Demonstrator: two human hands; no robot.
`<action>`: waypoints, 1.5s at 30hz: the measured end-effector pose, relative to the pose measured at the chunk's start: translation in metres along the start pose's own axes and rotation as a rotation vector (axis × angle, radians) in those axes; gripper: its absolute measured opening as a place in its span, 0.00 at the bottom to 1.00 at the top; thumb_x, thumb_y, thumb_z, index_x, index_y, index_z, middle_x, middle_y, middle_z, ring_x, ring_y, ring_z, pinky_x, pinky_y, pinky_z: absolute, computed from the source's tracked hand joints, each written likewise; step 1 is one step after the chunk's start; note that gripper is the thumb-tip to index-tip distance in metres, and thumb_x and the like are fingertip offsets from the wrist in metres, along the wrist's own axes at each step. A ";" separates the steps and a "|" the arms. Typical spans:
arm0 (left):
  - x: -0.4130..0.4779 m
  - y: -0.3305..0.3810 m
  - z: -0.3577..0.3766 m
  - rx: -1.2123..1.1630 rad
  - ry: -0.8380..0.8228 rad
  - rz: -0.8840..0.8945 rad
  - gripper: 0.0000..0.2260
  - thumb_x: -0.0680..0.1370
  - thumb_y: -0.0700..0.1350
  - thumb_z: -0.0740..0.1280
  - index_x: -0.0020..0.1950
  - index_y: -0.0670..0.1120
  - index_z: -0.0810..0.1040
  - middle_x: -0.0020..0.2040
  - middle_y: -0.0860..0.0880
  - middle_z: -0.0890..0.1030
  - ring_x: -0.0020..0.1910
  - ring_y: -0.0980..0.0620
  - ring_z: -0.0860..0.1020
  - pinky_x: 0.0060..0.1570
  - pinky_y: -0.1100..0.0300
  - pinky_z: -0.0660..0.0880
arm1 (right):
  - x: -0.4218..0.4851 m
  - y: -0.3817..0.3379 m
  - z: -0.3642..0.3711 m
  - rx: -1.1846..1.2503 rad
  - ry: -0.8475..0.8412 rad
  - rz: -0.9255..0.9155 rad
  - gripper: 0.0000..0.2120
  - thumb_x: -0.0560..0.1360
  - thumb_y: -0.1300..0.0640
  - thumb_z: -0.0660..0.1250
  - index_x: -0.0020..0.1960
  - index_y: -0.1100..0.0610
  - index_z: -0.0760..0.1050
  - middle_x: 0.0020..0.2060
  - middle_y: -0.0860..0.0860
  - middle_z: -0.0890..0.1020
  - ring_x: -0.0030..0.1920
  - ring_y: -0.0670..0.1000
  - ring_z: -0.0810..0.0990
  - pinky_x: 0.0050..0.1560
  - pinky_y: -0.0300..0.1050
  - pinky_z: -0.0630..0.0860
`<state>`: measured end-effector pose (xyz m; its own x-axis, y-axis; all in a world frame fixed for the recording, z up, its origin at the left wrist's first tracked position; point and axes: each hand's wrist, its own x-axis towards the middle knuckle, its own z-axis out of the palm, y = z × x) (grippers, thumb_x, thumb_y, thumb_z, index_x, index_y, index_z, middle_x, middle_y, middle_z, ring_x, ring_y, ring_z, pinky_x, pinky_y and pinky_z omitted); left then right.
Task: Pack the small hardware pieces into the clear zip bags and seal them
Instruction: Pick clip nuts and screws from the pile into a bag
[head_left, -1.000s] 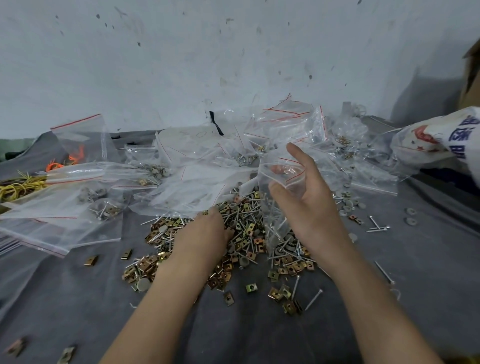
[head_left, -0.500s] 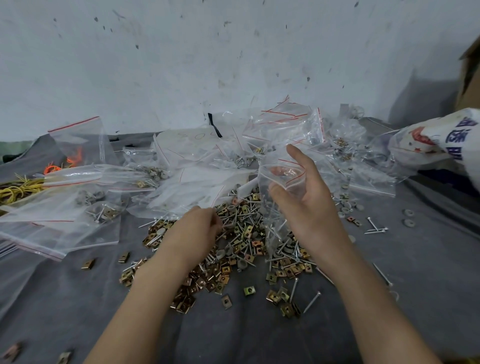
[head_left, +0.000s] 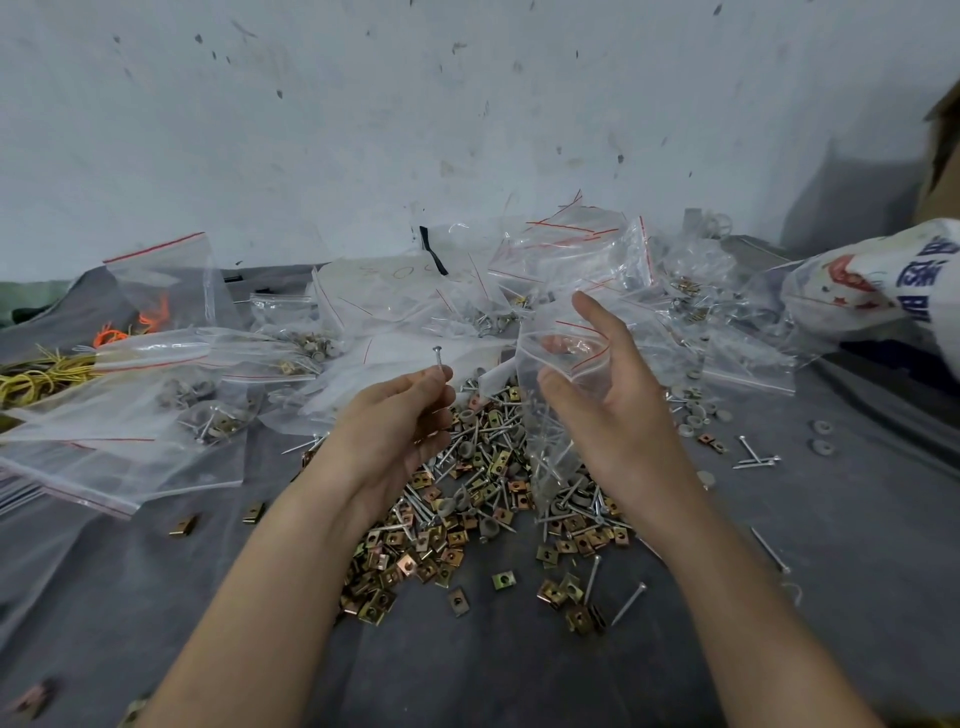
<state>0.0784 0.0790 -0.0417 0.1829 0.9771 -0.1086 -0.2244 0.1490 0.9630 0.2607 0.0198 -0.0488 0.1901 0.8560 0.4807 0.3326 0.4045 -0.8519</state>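
Observation:
A heap of hardware (head_left: 467, 499), silver screws, brass square clips and grey washers, lies on the grey cloth in the middle. My right hand (head_left: 618, 415) holds a clear zip bag (head_left: 556, 405) upright above the heap, its red-lined mouth held apart between thumb and fingers; screws show through its lower part. My left hand (head_left: 395, 426) is raised just left of the bag and pinches a silver screw (head_left: 439, 359) head-up between fingertips.
Many clear zip bags (head_left: 571, 260), some filled, are piled behind the heap along the white wall. More bags (head_left: 130, 431) lie at left beside yellow and orange ties (head_left: 36, 374). A printed white sack (head_left: 883, 286) sits at right. Loose screws and washers (head_left: 758, 457) scatter right.
My left hand has lifted off the heap with a screw and moved up toward the bag's mouth. My right hand keeps the bag in the same place.

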 end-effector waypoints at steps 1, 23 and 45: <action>0.000 0.000 0.000 -0.017 -0.006 0.001 0.05 0.81 0.43 0.65 0.54 0.45 0.80 0.38 0.52 0.80 0.34 0.57 0.76 0.35 0.64 0.77 | 0.000 0.000 0.000 0.001 0.000 -0.006 0.28 0.80 0.57 0.67 0.74 0.37 0.63 0.46 0.11 0.67 0.36 0.25 0.74 0.37 0.20 0.68; -0.002 0.007 -0.001 -0.554 -0.361 0.010 0.09 0.76 0.40 0.65 0.54 0.49 0.78 0.44 0.52 0.77 0.37 0.57 0.77 0.40 0.61 0.78 | 0.001 -0.001 0.000 0.043 0.006 0.004 0.28 0.79 0.57 0.68 0.75 0.41 0.65 0.37 0.30 0.78 0.34 0.31 0.77 0.36 0.23 0.69; -0.009 0.011 0.005 -0.597 -0.274 0.021 0.06 0.79 0.43 0.65 0.54 0.51 0.78 0.45 0.54 0.79 0.37 0.60 0.75 0.40 0.64 0.74 | 0.000 -0.006 0.000 0.048 0.000 0.002 0.28 0.79 0.55 0.68 0.76 0.39 0.64 0.43 0.39 0.74 0.32 0.31 0.75 0.35 0.24 0.69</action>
<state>0.0794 0.0709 -0.0290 0.3920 0.9185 0.0514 -0.7088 0.2660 0.6533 0.2591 0.0169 -0.0439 0.1911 0.8569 0.4787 0.2879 0.4173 -0.8620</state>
